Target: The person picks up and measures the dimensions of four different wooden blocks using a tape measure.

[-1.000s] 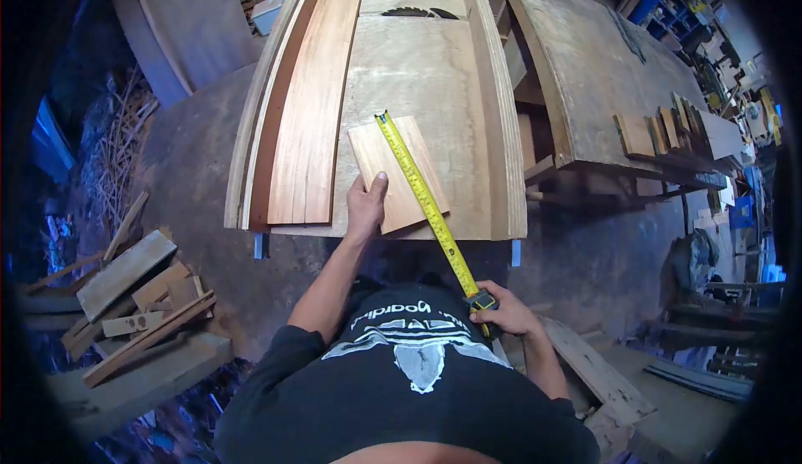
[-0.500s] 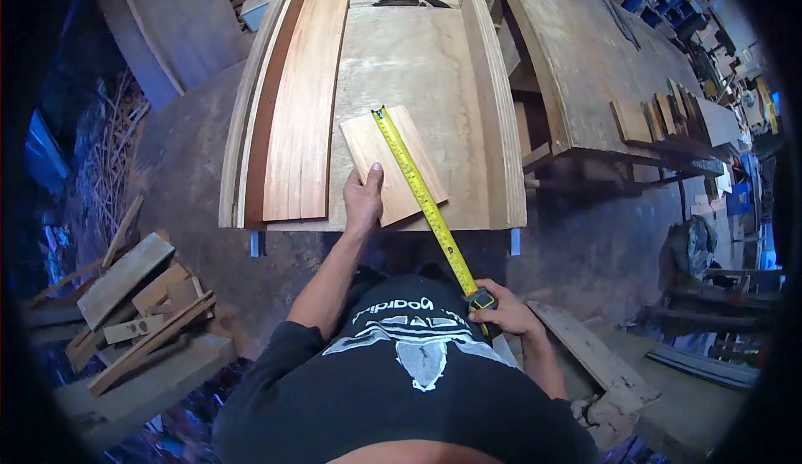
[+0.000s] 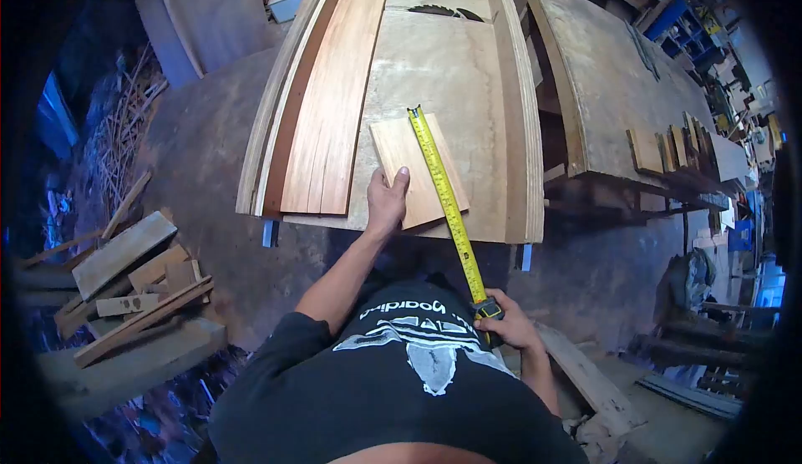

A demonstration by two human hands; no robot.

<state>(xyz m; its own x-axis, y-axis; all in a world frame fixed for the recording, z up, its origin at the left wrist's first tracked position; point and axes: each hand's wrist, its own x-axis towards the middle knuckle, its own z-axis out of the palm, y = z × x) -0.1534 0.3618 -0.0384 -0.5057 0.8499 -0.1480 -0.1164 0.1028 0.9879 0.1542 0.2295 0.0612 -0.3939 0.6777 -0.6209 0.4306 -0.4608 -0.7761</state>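
My left hand (image 3: 387,202) grips a short pale board (image 3: 396,151) by its left edge, thumb on top. The board rests at a slant on the plywood sled base (image 3: 434,63), close to its front edge. A yellow tape measure blade (image 3: 445,187) runs lengthwise over the board, its hook at the far end. My right hand (image 3: 514,324) is closed around the black-and-yellow tape measure case (image 3: 486,308), near my shirt. Left of the board lies a long reddish plank (image 3: 334,121) against the sled's side rail.
A circular saw blade (image 3: 443,10) pokes up through the base at the far end. To the right stands a worktable (image 3: 614,80) with several wood offcuts (image 3: 660,148) along its edge. Scrap boards (image 3: 125,255) are piled at lower left, and a plank (image 3: 589,376) lies at lower right.
The view has turned, so the sled and boards sit further right in the picture. Both hands keep their grips, and the tape stays stretched along the board.
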